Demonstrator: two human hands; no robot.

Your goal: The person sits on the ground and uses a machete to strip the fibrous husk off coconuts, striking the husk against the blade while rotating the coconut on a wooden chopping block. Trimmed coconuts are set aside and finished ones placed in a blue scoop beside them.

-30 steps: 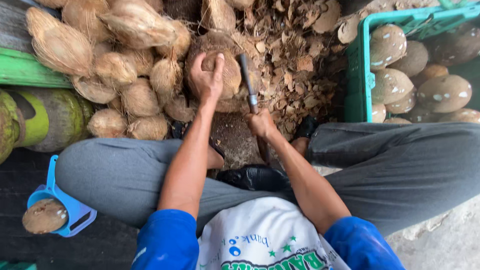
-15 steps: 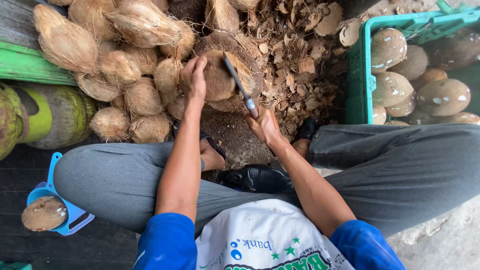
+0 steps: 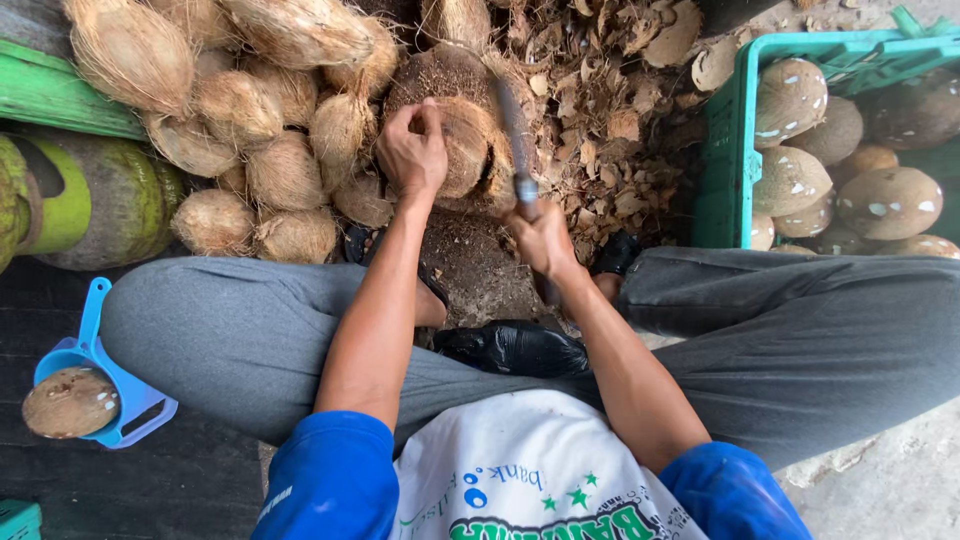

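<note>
Brown husked coconut [image 3: 462, 135] on ground between knees, before heap of fibrous coconuts [image 3: 270, 110]. Left hand [image 3: 412, 150] curled over its top, gripping. Right hand [image 3: 540, 235] closed round handle of blade [image 3: 512, 125], tip against husk. Green crate [image 3: 722, 165] at right holds peeled coconuts [image 3: 880, 200]. Blue scoop [image 3: 95, 375] at left.

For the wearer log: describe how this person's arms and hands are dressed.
Both hands, the left hand and the right hand, are bare, with no gloves, rings or watch visible. The forearms are uncovered. Short bright blue sleeves end above the elbows, joined to a white shirt front with green and blue print.
</note>
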